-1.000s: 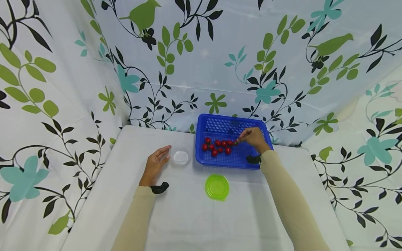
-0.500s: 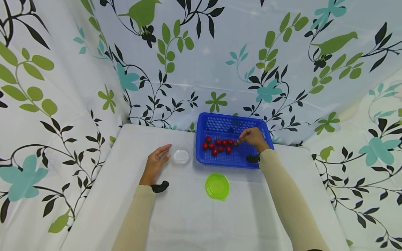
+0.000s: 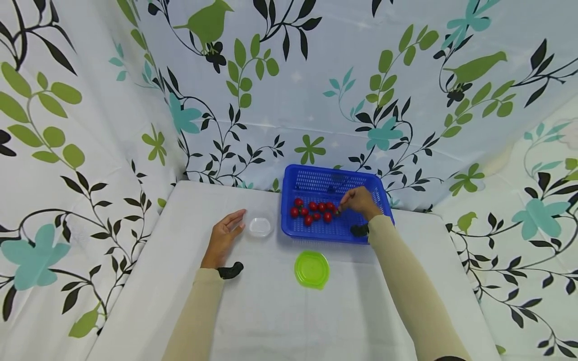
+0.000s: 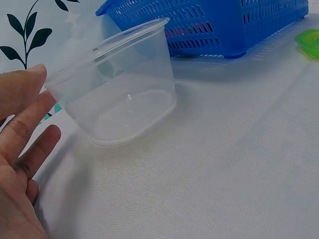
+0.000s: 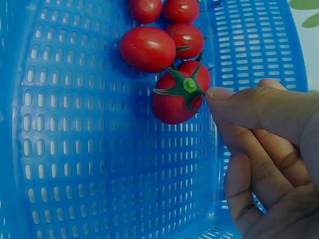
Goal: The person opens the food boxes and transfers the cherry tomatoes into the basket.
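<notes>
My right hand (image 3: 360, 201) reaches into a blue plastic basket (image 3: 331, 235). In the right wrist view its thumb and forefinger pinch a leaf of the green cap on a red cherry tomato (image 5: 172, 104). Several more cherry tomatoes (image 5: 148, 49) lie grouped beside it on the basket floor. To the left, my left hand (image 3: 223, 234) has its fingers spread and relaxed next to a clear plastic tub (image 3: 259, 227). The left wrist view has those fingertips right at the tub's rim, and the tub (image 4: 129, 99) holds nothing.
A bright green lid (image 3: 311, 269) lies flat on the white-covered table (image 3: 289, 321), in front of the basket. Behind the basket hangs a patterned curtain (image 3: 293, 100), with more of it at both sides.
My right hand and forearm have shifted slightly left in the basket, fingertips staying at the tomato's green cap. My left hand, the tub and the lid have kept their places.
</notes>
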A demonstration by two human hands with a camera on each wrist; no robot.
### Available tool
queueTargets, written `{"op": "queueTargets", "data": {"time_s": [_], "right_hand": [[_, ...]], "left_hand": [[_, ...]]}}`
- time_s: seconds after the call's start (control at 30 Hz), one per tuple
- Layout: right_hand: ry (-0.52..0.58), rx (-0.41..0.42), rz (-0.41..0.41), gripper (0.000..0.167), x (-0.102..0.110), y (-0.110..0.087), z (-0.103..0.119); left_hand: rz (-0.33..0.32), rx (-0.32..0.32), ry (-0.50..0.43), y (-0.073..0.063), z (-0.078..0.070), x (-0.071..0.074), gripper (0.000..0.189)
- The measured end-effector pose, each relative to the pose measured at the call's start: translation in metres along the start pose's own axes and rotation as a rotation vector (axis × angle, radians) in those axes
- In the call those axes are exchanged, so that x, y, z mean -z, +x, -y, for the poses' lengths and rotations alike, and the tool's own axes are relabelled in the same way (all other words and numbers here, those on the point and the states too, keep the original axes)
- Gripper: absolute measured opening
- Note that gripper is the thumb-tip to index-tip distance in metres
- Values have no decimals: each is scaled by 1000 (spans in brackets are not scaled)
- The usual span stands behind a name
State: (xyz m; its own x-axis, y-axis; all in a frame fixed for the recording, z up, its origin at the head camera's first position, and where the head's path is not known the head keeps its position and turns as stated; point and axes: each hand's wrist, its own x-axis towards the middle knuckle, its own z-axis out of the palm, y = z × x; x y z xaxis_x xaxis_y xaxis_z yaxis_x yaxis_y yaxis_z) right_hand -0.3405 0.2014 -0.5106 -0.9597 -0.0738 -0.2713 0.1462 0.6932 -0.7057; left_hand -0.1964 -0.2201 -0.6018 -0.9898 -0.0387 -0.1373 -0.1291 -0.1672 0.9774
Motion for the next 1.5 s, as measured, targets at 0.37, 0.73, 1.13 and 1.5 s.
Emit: {"op": "queueTargets", "data": {"time_s": [0.37, 0.73, 1.13, 1.5], "right_hand": [[-98, -30, 10, 6, -4, 3, 3], [-104, -2, 32, 5, -5, 2, 8], [-96, 6, 24, 7, -7, 2, 6], [-61, 85, -9, 6, -5, -1, 11]], "left_hand": [[-11, -4, 14, 0, 0, 0, 47], [-19, -1, 30, 0, 0, 1, 48], [-17, 4, 34, 1, -2, -1, 48], [-45, 24, -27, -2, -5, 2, 47]]}}
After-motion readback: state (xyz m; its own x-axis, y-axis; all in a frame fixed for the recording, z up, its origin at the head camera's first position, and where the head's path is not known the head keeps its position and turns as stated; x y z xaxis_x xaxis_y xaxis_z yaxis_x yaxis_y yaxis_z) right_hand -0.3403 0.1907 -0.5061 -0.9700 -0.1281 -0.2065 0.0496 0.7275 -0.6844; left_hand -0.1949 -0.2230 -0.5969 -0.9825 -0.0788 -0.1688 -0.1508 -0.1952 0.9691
